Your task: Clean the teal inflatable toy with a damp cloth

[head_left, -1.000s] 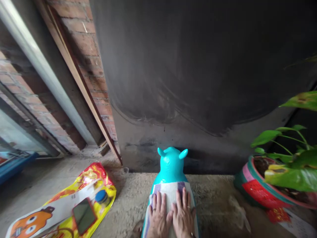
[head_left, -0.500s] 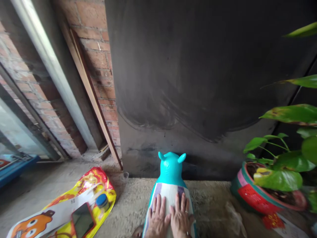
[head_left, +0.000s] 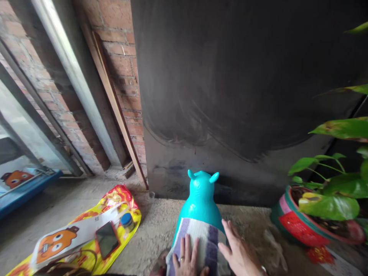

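Note:
A turquoise inflatable animal toy (head_left: 200, 195) with two small ears stands on the floor in front of me, facing the dark panel. Over its back lies a white towel with purple stripes (head_left: 198, 234). My left hand (head_left: 186, 258) rests flat on the towel, its fingers spread and a ring on one of them. Raised at the towel's right edge, my right hand (head_left: 240, 249) has its fingers and thumb apart and holds nothing. The lower part of the toy is hidden by the towel and my hands.
Left of the toy, a yellow and red plastic bag (head_left: 117, 195) lies under a phone (head_left: 107, 239), a blue-capped jar (head_left: 126, 221) and a paper cutout (head_left: 57, 245). A potted plant (head_left: 299, 226) stands at right. The black panel (head_left: 235, 96) rises ahead, beside a leaning wooden strip (head_left: 120, 115).
My right hand has lifted off the towel and moved right. My left hand has slid back towards me. The towel's front edge sits further back, baring more of the toy.

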Action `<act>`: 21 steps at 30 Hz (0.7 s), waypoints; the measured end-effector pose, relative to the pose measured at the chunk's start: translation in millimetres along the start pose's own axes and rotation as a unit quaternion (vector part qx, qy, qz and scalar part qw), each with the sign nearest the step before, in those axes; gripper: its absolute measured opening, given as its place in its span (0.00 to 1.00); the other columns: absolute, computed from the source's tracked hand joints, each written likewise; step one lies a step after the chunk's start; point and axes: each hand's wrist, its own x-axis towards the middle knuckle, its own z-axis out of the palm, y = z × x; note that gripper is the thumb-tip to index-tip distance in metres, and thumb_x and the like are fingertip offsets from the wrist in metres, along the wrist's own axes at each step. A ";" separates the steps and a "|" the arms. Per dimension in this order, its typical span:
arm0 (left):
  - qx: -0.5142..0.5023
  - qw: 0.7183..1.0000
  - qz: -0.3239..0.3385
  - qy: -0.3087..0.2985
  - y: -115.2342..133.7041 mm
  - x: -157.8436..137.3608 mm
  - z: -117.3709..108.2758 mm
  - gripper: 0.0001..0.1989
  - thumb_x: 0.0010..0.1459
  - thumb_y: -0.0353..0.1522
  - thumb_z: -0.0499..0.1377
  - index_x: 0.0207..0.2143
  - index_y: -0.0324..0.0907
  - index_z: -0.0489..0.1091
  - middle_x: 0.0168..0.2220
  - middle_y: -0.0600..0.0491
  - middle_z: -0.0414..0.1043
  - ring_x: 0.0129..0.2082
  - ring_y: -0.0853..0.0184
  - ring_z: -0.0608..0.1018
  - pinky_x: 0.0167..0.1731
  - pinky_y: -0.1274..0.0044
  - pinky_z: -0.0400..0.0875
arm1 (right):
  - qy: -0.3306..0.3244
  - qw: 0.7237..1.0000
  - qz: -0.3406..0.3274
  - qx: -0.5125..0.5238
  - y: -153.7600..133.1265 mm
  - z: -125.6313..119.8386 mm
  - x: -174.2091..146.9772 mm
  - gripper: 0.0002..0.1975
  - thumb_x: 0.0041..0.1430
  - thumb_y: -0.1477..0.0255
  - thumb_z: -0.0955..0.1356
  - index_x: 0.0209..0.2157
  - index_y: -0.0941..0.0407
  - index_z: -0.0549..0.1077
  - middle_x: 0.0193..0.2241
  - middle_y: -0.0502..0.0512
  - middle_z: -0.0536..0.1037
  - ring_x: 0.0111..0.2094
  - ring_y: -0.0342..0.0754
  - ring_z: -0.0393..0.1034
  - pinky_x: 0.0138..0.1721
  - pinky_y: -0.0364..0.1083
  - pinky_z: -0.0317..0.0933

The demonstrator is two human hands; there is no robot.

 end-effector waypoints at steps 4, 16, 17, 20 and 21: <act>0.029 0.999 -0.036 0.017 21.4 16.6 -6.8 0.39 0.50 0.44 0.57 0.63 0.53 0.47 0.68 0.45 0.37 0.67 0.46 0.43 0.55 0.42 0.45 | -0.005 0.999 0.038 -0.016 15.1 -19.4 1.8 0.32 0.61 0.67 0.55 0.65 0.60 0.44 0.64 0.66 0.49 0.62 0.57 0.52 0.58 0.63 0.53; -0.005 0.997 -0.040 0.064 31.8 76.3 -39.9 0.37 0.59 0.46 0.49 0.66 0.45 0.40 0.69 0.44 0.36 0.67 0.46 0.44 0.55 0.46 0.55 | 0.021 0.999 0.019 -0.032 12.0 -42.4 -8.0 0.32 0.61 0.65 0.54 0.65 0.57 0.46 0.64 0.64 0.50 0.58 0.61 0.59 0.55 0.70 0.52; -0.009 0.998 -0.027 0.047 22.9 65.4 -34.1 0.37 0.58 0.47 0.50 0.66 0.47 0.42 0.69 0.45 0.36 0.67 0.46 0.43 0.56 0.47 0.55 | 0.017 0.999 0.018 -0.030 13.2 -41.3 -8.3 0.32 0.60 0.65 0.54 0.65 0.57 0.46 0.64 0.64 0.50 0.59 0.61 0.58 0.55 0.70 0.52; -0.023 1.000 -0.010 -0.012 -6.2 29.9 -12.3 0.42 0.50 0.51 0.56 0.64 0.52 0.45 0.68 0.50 0.36 0.67 0.49 0.43 0.56 0.50 0.57 | -0.010 0.999 0.015 -0.033 21.1 -38.2 -10.8 0.32 0.59 0.66 0.55 0.64 0.57 0.49 0.63 0.65 0.52 0.60 0.61 0.57 0.55 0.71 0.50; -0.024 0.999 -0.011 -0.020 -13.7 20.2 -5.8 0.43 0.48 0.52 0.57 0.64 0.53 0.46 0.68 0.51 0.37 0.67 0.50 0.44 0.56 0.50 0.57 | -0.018 0.999 0.012 -0.034 24.9 -37.0 -12.3 0.32 0.59 0.65 0.55 0.64 0.57 0.50 0.63 0.66 0.53 0.59 0.63 0.58 0.55 0.72 0.49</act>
